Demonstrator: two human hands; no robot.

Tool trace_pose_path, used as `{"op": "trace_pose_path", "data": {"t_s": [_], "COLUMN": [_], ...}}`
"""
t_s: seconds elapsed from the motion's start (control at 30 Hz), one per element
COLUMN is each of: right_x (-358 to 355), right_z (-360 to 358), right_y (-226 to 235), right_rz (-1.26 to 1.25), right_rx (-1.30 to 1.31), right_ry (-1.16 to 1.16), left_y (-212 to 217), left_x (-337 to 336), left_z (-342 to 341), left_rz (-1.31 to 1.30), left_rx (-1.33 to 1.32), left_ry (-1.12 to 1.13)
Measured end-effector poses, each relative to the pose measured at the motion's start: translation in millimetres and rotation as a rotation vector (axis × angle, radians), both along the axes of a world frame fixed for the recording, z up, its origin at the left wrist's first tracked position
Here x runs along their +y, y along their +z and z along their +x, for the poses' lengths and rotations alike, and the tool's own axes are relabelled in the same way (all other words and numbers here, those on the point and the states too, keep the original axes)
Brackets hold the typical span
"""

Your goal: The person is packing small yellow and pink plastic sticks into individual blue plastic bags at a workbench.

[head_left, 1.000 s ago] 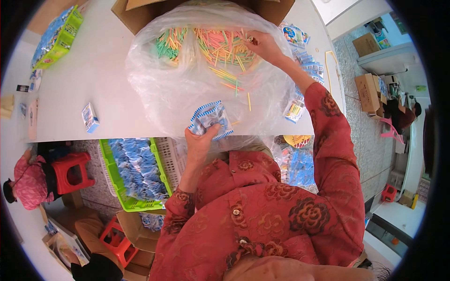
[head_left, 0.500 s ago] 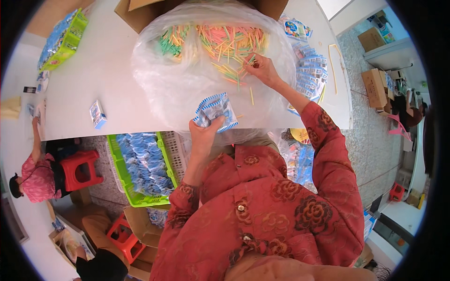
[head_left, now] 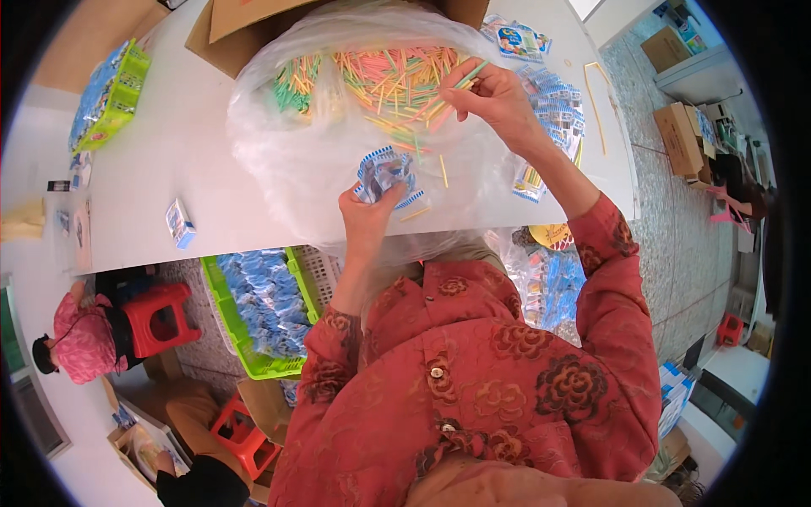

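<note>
Straws, thin and multicoloured, fill the clear plastic bag at upper centre of the head view. Right hand pinches a green straw between closed fingertips above the heap. Left hand, mid-frame, clamps blue-and-white packets between thumb and fingers, just below the straws.

Clear glossy plastic bag; thin plastic sticks; matt cardboard box; smooth white table.
</note>
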State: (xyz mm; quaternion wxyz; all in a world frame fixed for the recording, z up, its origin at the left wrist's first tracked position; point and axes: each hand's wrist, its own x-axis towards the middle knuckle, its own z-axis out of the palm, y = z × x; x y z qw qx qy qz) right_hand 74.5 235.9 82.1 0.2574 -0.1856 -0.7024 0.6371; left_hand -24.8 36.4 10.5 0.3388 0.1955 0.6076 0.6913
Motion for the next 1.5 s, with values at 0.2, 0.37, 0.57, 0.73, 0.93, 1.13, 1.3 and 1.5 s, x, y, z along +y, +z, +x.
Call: {"op": "trace_pose_path", "data": {"t_s": [0.2, 0.37, 0.57, 0.73, 0.93, 1.13, 1.3, 1.5], "right_x": [-13.8, -16.5, -16.9, -12.7, -17.5, -18.4, -9.7, -13.3], "right_z": [9.1, 7.9, 8.3, 8.7, 9.8, 10.1, 12.4, 7.4], "right_y": [13.9, -0.7, -11.7, -15.7, -4.7, 6.2, 10.0, 21.0], "right_rz": [-0.145, -0.349, -0.443, -0.255, -0.105, 0.056, 0.123, 0.162], "right_rx": [-0.033, -0.127, -0.134, -0.153, -0.066, -0.101, -0.165, -0.248], "right_ry": [0.105, 0.134, 0.158, 0.083, 0.124, 0.105, 0.143, 0.191], "left_y": [-17.2, -21.7, -16.2, -16.7, -14.9, -15.0, -16.9, -16.3], "left_x": [13.2, 16.6, 13.8, 12.6, 12.2, 11.1, 10.2, 9.7], "left_z": [-0.7, 0.0, 2.2, 1.8, -0.6, -1.0, -0.5, 1.5], "left_rz": [-0.026, -0.058, -0.075, -0.071, -0.104, -0.092, -0.092, -0.149], "left_rx": [0.151, 0.313, 0.339, 0.337, 0.281, 0.204, 0.236, 0.407], "left_ry": [-0.031, -0.027, -0.041, -0.040, -0.052, -0.052, -0.052, -0.049]}}
